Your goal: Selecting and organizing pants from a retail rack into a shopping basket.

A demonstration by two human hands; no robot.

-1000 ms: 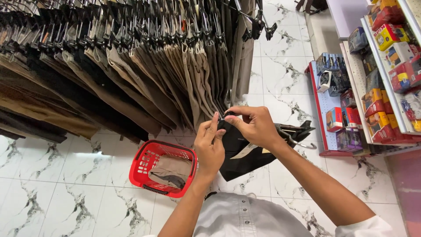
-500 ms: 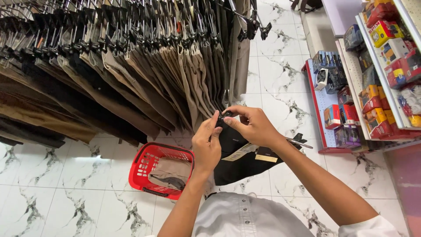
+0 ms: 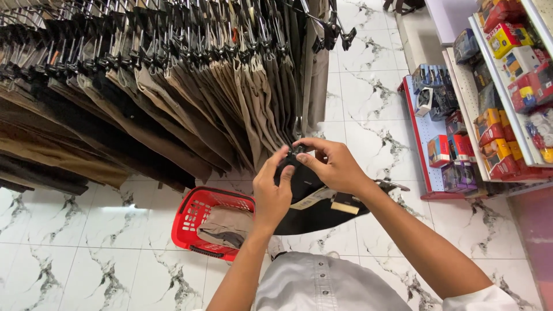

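At lower centre of the frame, a grey shirt front [image 3: 322, 285] with a button placket fills the nearest zone, both bare forearms rising from it. Left hand [image 3: 273, 193] presses flat against a pair of black trousers [image 3: 311, 198], fingers extended along the soft cloth, gripping nothing closed. Right hand [image 3: 333, 167] pinches narrowly at the top edge of the garment, thumb and forefinger closed on a small black hanger clip [image 3: 298, 151]. Black trousers hang at frame centre, between the hands and the floor, with a tan rectangular tag [image 3: 345, 204] and a pale waistband lining showing. Lower left of them, a red plastic basket [image 3: 193, 222] with a lattice wall rests on the floor and contains folded khaki and grey cloth. White marble-pattern floor tiles [image 3: 86, 270] are glossy. Across the upper left, a rack of hung trousers [image 3: 173, 103] in beige, brown and black blocks the view behind, held on black clip hangers. At right, white shelves [image 3: 495, 86] carry small red, yellow and dark boxes.
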